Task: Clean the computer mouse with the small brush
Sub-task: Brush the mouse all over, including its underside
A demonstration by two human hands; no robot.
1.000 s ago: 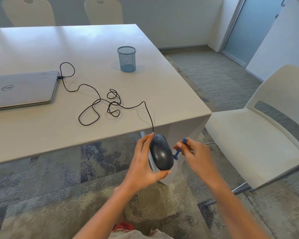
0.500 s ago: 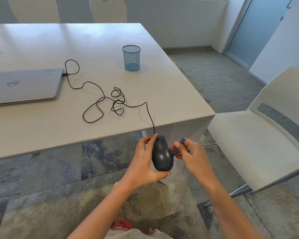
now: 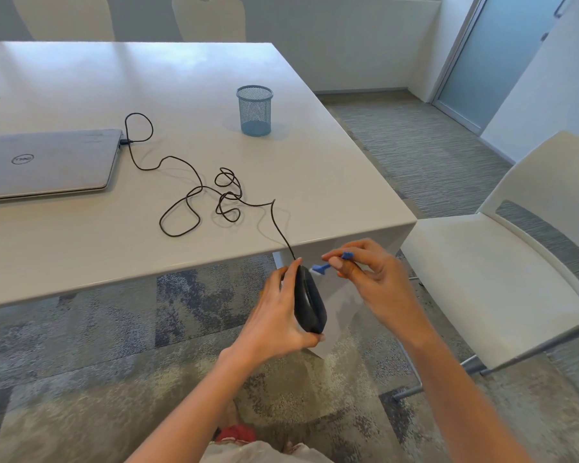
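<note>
Head view: the closed grey laptop (image 3: 47, 162) on the white table (image 3: 188, 78) bears a round logo on its lid; its letters are too small and mirrored to read with certainty. No other writing is legible. A blue mesh cup (image 3: 254, 110) stands upright on the table, well apart from the laptop; nothing shows inside it through the mesh. A black cable (image 3: 194, 192) runs from the laptop's right edge in loose loops across the table and over its near edge to the mouse (image 3: 309, 304). The mouse is off the table, in front of its near corner, turned on its side and clamped in the left hand (image 3: 278, 315), thumb under the rear end, fingers along the far side. The right hand (image 3: 378, 282) pinches a small blue brush (image 3: 328, 265), whose head is just beside the mouse's front end; contact cannot be confirmed. A white chair (image 3: 502, 248) stands to the right.
</note>
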